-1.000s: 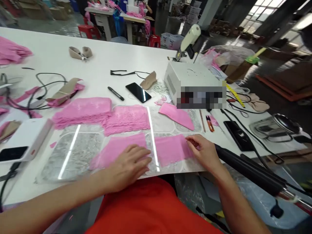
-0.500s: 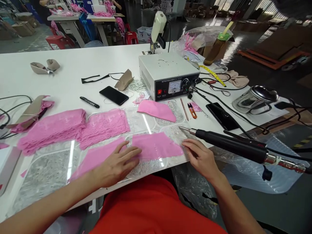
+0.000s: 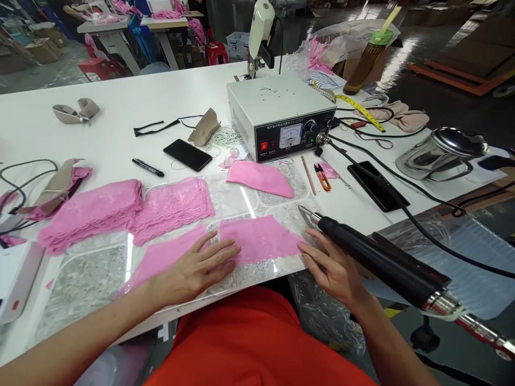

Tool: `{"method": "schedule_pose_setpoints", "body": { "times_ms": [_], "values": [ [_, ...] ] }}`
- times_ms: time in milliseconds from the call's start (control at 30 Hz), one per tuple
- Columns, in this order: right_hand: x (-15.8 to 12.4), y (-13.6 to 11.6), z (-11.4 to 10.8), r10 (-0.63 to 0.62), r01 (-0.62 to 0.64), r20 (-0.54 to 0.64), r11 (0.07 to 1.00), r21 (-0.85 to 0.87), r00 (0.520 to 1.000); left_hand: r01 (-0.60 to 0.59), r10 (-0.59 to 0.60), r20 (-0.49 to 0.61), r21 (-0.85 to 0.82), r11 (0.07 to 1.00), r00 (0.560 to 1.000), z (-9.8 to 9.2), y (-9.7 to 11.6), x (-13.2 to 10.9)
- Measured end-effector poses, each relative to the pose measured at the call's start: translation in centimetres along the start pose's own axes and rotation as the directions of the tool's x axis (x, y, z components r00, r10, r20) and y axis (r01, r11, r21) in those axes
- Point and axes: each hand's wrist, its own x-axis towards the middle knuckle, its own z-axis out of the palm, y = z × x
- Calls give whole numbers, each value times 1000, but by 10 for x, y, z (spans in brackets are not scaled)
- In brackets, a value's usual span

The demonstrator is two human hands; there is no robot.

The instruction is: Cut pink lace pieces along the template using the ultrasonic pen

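Note:
My left hand (image 3: 197, 271) lies flat with its fingers spread, the fingertips on the left part of a cut pink fabric piece (image 3: 257, 238). This piece rests on a clear-covered, stone-patterned sheet (image 3: 90, 273). Another pink piece (image 3: 161, 257) lies partly under my left hand and wrist. At the right corner of the fabric, the outstretched fingertips of my right hand (image 3: 332, 268) touch its edge. Close against that hand's upper side is a black-handled ultrasonic hand tool (image 3: 374, 252), its metal tip pointing left; whether the hand bears any of its weight is unclear.
Stacked pink lace fabric (image 3: 173, 209) lies at left, with a folded pink piece (image 3: 259, 179) farther back. Behind stand a control box (image 3: 281, 118) with a cable, orange snips (image 3: 322, 178), phones (image 3: 378, 185) and a glass mug (image 3: 438, 153). A marker (image 3: 148, 167) lies left of centre.
My right fingertips have moved slightly left onto the fabric's corner. The tool's handle has swung downward and nearer that hand. My left hand stays on the fabric; the view has shifted slightly.

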Motion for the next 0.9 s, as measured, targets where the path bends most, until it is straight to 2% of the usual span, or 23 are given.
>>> {"method": "schedule_pose_setpoints", "body": {
  "times_ms": [200,333,433,533,767,900],
  "values": [
    [2,-4,1,-50,50,4,999,-12,999,10,-9,14,-9,1000,1000,0,1,-2],
    [0,-3,3,-8,6,-39,998,-63,999,19,-18,4,-12,1000,1000,0,1,-3],
    [-4,-2,4,7,-9,-44,999,-41,999,54,-53,19,-39,998,998,0,3,-5],
    [-8,-1,5,-38,37,-53,999,-14,998,77,-75,32,-77,994,997,1,5,-7],
    [-8,3,8,-123,125,-90,992,19,988,255,-252,40,-200,946,967,2,5,-7],
    [-6,2,9,-139,141,-90,990,10,986,246,-229,103,-205,947,968,2,2,-10]
  ]
}}
